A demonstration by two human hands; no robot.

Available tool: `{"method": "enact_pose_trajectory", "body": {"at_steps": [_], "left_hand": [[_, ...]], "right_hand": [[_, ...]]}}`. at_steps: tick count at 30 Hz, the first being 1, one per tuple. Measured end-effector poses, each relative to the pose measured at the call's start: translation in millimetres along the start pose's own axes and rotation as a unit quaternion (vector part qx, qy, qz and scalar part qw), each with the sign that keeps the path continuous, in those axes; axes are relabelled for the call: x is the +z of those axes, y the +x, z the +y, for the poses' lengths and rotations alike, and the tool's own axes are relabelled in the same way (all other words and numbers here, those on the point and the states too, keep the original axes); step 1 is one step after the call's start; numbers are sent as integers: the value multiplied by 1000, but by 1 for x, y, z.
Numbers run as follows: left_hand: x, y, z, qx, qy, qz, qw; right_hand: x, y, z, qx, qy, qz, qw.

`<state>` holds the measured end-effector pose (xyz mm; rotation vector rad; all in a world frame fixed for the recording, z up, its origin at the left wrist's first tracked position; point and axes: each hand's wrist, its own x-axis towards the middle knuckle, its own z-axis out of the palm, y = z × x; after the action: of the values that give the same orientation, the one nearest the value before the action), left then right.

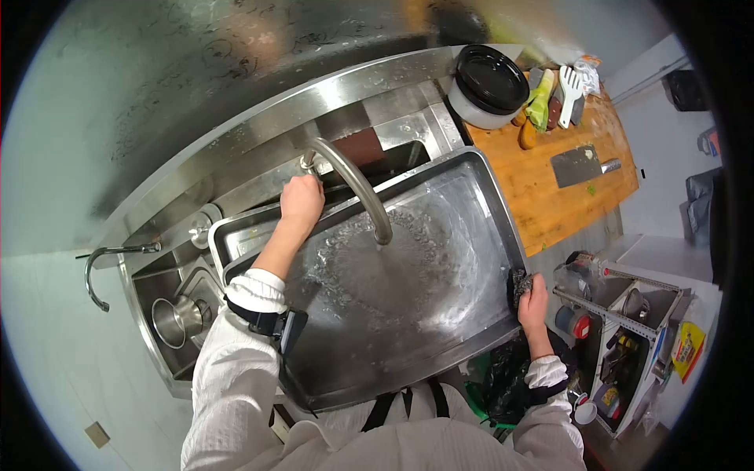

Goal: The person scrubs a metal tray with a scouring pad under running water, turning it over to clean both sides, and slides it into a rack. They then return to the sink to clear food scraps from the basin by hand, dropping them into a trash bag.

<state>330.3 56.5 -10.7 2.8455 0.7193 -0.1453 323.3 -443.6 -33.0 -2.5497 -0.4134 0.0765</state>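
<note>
A large metal tray [322, 373] lies across the sink, with water swirling over its bottom. The curved faucet [357, 182] hangs over the tray, and water spreads in a ring below its spout. My left hand [301, 199] is closed at the faucet's base, on what seems to be its lever, which the fingers mostly hide. At the tray's right rim, my right hand [534, 302] grips a dark scouring pad [520, 286] against the edge. Another metal tray [236, 235] shows partly beneath the large one.
A wooden cutting board [503, 188] at right bears a cleaver [577, 166], a lidded black-and-white tub [491, 82] and a white slotted turner [569, 94]. In the left basin sit metal pots [169, 322] below a second faucet [98, 275]. A utensil rack [628, 322] stands lower right.
</note>
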Motion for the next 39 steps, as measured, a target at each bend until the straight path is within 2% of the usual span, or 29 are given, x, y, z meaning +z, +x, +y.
{"method": "enact_pose_trajectory", "body": {"at_steps": [4, 6, 8, 9, 12, 13, 14, 15, 16, 17, 19, 20, 21, 22, 24, 25, 27, 31, 34, 35, 37, 39], "left_hand": [[8, 11, 8, 5, 43, -17, 999], [6, 11, -7, 45, 0, -69, 997], [-6, -23, -29, 67, -107, -5, 992], [-16, -51, -40, 56, -160, 78, 982], [-48, -177, -61, -112, -184, 210, 954], [-39, -228, -71, -176, -133, 225, 949], [-23, -277, -76, -238, -138, 227, 934], [-16, -318, -64, -276, -80, 192, 938], [-9, -349, -50, -312, -88, 162, 932], [18, -382, -52, -330, -25, 131, 934], [45, -408, -41, -340, -108, 193, 914], [56, -418, -45, -349, -109, 195, 910], [59, -421, -50, -380, -128, 148, 904], [61, -426, -55, -410, -146, 103, 895], [69, -430, -57, -413, -146, 129, 890], [72, -432, -57, -421, -131, 129, 888], [70, -434, -59, -428, -132, 118, 886], [61, -429, -58, -433, -170, 99, 880], [58, -427, -58, -430, -176, 100, 880], [57, -427, -58, -433, -175, 100, 879], [55, -427, -60, -440, -202, 85, 871], [56, -428, -60, -437, -200, 97, 871]], "right_hand": [[-1, -1, -1, 5, 4, -14, 1000], [-1, 1, -3, 6, 6, -11, 1000], [-1, 1, 0, 5, 2, -14, 1000], [-1, -1, 0, 9, -1, -18, 1000], [-2, 0, -7, -4, -8, -1, 1000], [-2, -3, -6, -9, -10, -18, 1000], [-1, -3, -3, -13, -16, -14, 1000], [0, -1, -3, -21, -20, -6, 1000], [1, -1, -4, -30, -20, -12, 999], [1, -2, -6, -23, -38, -9, 999], [0, -3, -12, -25, -58, -11, 998], [-2, -2, -16, -38, -115, -18, 993], [-4, 0, -21, -51, -171, -22, 984], [-3, 1, -30, -63, -169, -25, 983], [6, 2, -53, -182, -292, 81, 935], [17, 5, -63, -193, -287, 81, 935], [49, 13, -79, -149, -185, -10, 971], [136, 45, -162, -155, -86, 44, 983], [210, 39, -241, -239, -13, -6, 971], [228, 31, -269, -302, -39, 2, 953], [249, 10, -323, -287, 25, -110, 951], [259, -13, -357, -345, 15, -120, 931]]}}
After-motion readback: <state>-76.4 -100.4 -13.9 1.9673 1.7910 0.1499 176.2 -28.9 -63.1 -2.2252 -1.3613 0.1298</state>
